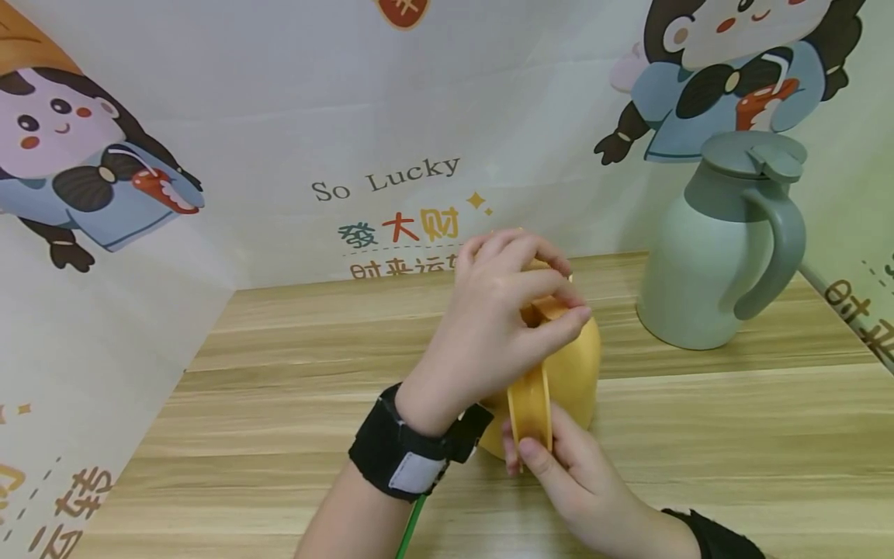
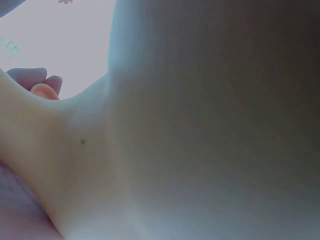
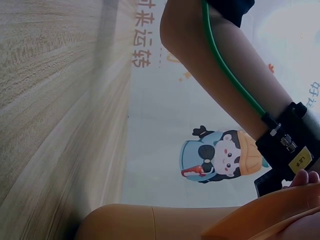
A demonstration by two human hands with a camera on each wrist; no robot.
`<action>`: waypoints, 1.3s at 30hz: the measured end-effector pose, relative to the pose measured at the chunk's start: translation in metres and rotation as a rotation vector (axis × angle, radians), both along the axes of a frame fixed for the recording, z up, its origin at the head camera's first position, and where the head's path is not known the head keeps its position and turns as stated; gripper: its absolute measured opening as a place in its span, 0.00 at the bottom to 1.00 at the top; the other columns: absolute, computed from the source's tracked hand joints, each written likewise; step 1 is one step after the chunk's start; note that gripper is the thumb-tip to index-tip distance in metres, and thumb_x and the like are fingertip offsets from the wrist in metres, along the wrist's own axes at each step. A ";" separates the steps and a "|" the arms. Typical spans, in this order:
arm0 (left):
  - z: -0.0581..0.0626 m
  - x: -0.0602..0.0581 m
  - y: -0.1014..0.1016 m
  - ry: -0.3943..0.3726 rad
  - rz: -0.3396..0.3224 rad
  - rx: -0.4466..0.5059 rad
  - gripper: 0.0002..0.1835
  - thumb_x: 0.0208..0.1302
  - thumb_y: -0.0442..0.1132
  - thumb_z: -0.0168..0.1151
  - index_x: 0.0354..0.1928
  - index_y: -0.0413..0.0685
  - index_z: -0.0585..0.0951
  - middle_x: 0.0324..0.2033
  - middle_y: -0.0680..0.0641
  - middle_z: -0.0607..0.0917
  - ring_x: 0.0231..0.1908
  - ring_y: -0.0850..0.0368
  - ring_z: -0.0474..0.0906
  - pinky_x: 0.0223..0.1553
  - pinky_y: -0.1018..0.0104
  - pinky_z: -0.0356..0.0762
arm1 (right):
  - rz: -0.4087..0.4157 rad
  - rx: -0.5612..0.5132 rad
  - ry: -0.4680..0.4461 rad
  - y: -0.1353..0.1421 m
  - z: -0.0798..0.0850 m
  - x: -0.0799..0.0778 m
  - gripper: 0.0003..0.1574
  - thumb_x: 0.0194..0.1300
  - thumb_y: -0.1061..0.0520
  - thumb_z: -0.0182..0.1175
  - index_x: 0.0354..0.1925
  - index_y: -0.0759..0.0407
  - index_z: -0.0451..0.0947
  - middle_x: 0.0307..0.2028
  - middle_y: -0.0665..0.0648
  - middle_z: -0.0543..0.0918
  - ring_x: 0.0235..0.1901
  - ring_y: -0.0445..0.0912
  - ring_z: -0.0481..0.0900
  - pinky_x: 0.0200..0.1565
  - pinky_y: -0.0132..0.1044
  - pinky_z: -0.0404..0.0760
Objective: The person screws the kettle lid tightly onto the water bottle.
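Observation:
A yellow jug (image 1: 578, 373) stands on the wooden table, its handle (image 1: 529, 407) turned towards me. My right hand (image 1: 590, 481) grips the lower part of that handle, thumb on the near side. From above, my left hand (image 1: 499, 318) holds the jug's lid (image 1: 552, 308), fingers bent over the far side and thumb on the right; most of the lid is hidden beneath it. In the right wrist view, the jug's body (image 3: 125, 222) runs along the bottom. The left wrist view is mostly filled by blurred skin, with fingertips (image 2: 30, 77) at the left.
A pale green jug (image 1: 698, 272) with a grey-green lid and handle stands at the back right. Printed cloth (image 1: 279, 155) with cartoon figures and lettering surrounds the table (image 1: 279, 404) at the back and sides. A green cable (image 3: 232, 75) runs along my left forearm.

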State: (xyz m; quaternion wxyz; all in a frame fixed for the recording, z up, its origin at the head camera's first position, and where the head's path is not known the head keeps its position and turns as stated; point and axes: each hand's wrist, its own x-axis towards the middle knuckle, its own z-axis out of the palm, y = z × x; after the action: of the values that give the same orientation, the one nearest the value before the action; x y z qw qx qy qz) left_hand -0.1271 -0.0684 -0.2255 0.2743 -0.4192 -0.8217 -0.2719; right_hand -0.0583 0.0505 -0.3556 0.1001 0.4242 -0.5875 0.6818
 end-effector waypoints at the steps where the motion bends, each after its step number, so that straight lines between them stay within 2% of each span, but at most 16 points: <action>1: -0.001 0.000 0.000 -0.006 0.003 0.017 0.02 0.56 0.41 0.68 0.29 0.53 0.87 0.41 0.52 0.80 0.52 0.55 0.68 0.58 0.55 0.52 | 0.001 -0.001 -0.002 0.000 0.000 0.000 0.12 0.70 0.74 0.40 0.50 0.71 0.65 0.32 0.58 0.73 0.32 0.48 0.73 0.35 0.37 0.77; 5: -0.004 0.002 -0.001 -0.063 0.034 0.098 0.12 0.52 0.40 0.69 0.40 0.50 0.85 0.50 0.49 0.78 0.57 0.56 0.65 0.61 0.54 0.48 | 0.007 -0.004 -0.009 0.000 0.000 0.000 0.12 0.70 0.75 0.40 0.50 0.71 0.65 0.32 0.59 0.73 0.32 0.48 0.73 0.34 0.39 0.77; 10: -0.007 0.005 -0.002 -0.148 0.103 0.187 0.26 0.46 0.41 0.72 0.51 0.49 0.81 0.59 0.47 0.70 0.63 0.56 0.58 0.63 0.52 0.46 | 0.007 -0.005 -0.007 0.000 0.000 0.000 0.12 0.70 0.75 0.40 0.49 0.71 0.65 0.32 0.59 0.73 0.32 0.48 0.73 0.34 0.39 0.77; 13: -0.008 0.008 -0.002 -0.195 0.163 0.218 0.31 0.44 0.43 0.74 0.54 0.49 0.79 0.61 0.47 0.67 0.63 0.55 0.57 0.62 0.52 0.49 | 0.007 -0.008 -0.005 0.000 -0.001 0.000 0.12 0.70 0.75 0.41 0.49 0.71 0.65 0.32 0.59 0.73 0.32 0.48 0.73 0.34 0.39 0.77; 16: -0.008 0.012 -0.002 -0.257 0.253 0.239 0.36 0.42 0.46 0.75 0.58 0.50 0.76 0.63 0.48 0.65 0.63 0.53 0.57 0.60 0.53 0.57 | 0.007 -0.009 -0.003 0.000 -0.001 0.000 0.12 0.70 0.75 0.41 0.50 0.70 0.65 0.32 0.59 0.73 0.32 0.48 0.73 0.34 0.39 0.77; 18: -0.007 0.015 -0.001 -0.299 0.306 0.249 0.40 0.41 0.49 0.76 0.61 0.50 0.73 0.62 0.47 0.65 0.62 0.53 0.60 0.58 0.55 0.62 | 0.007 -0.009 -0.002 0.000 -0.001 0.000 0.12 0.70 0.75 0.41 0.49 0.71 0.65 0.32 0.59 0.73 0.32 0.48 0.73 0.34 0.39 0.77; 21: -0.006 0.018 -0.002 -0.338 0.347 0.258 0.45 0.41 0.50 0.76 0.64 0.48 0.69 0.60 0.47 0.66 0.58 0.55 0.64 0.56 0.59 0.66 | 0.007 -0.005 -0.005 0.000 -0.001 0.000 0.13 0.69 0.75 0.41 0.50 0.70 0.65 0.32 0.59 0.73 0.32 0.48 0.73 0.35 0.39 0.77; 26: -0.004 0.021 -0.003 -0.341 0.352 0.248 0.48 0.42 0.50 0.76 0.67 0.48 0.65 0.60 0.50 0.67 0.55 0.58 0.68 0.55 0.60 0.69 | 0.006 0.001 0.003 0.001 0.000 0.000 0.12 0.69 0.75 0.41 0.49 0.70 0.65 0.32 0.59 0.73 0.32 0.48 0.73 0.34 0.39 0.77; 32: -0.005 0.021 -0.006 -0.331 0.345 0.245 0.48 0.42 0.50 0.76 0.67 0.50 0.64 0.61 0.50 0.67 0.51 0.57 0.71 0.50 0.58 0.73 | 0.004 0.012 0.010 0.001 0.001 -0.001 0.12 0.69 0.75 0.41 0.48 0.69 0.65 0.32 0.58 0.73 0.32 0.48 0.73 0.34 0.38 0.77; 39: -0.008 0.019 -0.011 -0.305 0.315 0.275 0.49 0.41 0.49 0.77 0.68 0.50 0.64 0.60 0.50 0.68 0.50 0.59 0.72 0.49 0.61 0.74 | 0.003 0.018 0.018 0.001 0.001 -0.001 0.13 0.69 0.75 0.41 0.49 0.69 0.66 0.32 0.58 0.73 0.32 0.47 0.74 0.35 0.38 0.78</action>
State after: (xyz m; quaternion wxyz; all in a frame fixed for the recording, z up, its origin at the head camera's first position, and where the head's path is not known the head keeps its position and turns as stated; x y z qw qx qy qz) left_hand -0.1079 -0.0793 -0.2339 0.2404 -0.1989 -0.8639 -0.3953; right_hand -0.0597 0.0520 -0.3548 0.1004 0.4320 -0.5920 0.6729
